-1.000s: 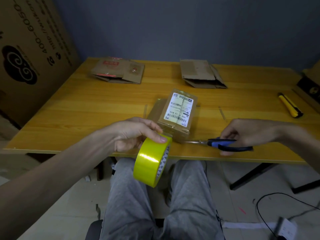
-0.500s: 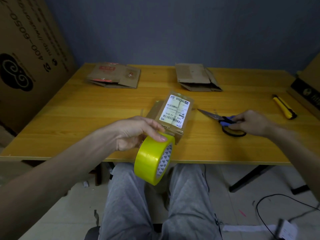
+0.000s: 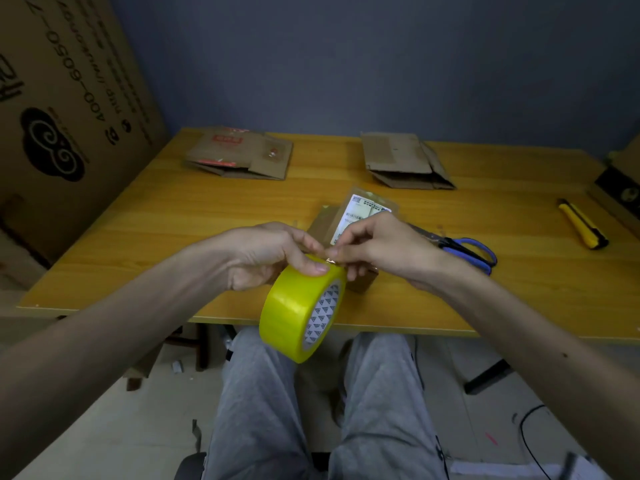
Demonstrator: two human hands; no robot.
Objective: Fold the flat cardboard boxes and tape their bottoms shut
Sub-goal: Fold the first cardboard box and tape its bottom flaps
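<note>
At the near edge of the worktop [image 3: 156,244], over the person's lap, the left hand [image 3: 273,258] grips a yellow roll of tape [image 3: 294,313], fingers curled round it and thumb pressed on its outer face. The right hand [image 3: 384,251] meets it at the top of the roll, thumb and forefinger pinched together there, probably on the tape's free end, though that is too small to be sure. The small box [image 3: 360,216] with its white label stands on the worktop just beyond both hands, partly hidden by the right one, its long side running away from the person. So the tape would have to be drawn forward from the roll, and the right hand is the nearer to the box. Blue-handled scissors [image 3: 464,249] lie just right of it; two flat boxes [image 3: 242,157] wait at the far edge.
</note>
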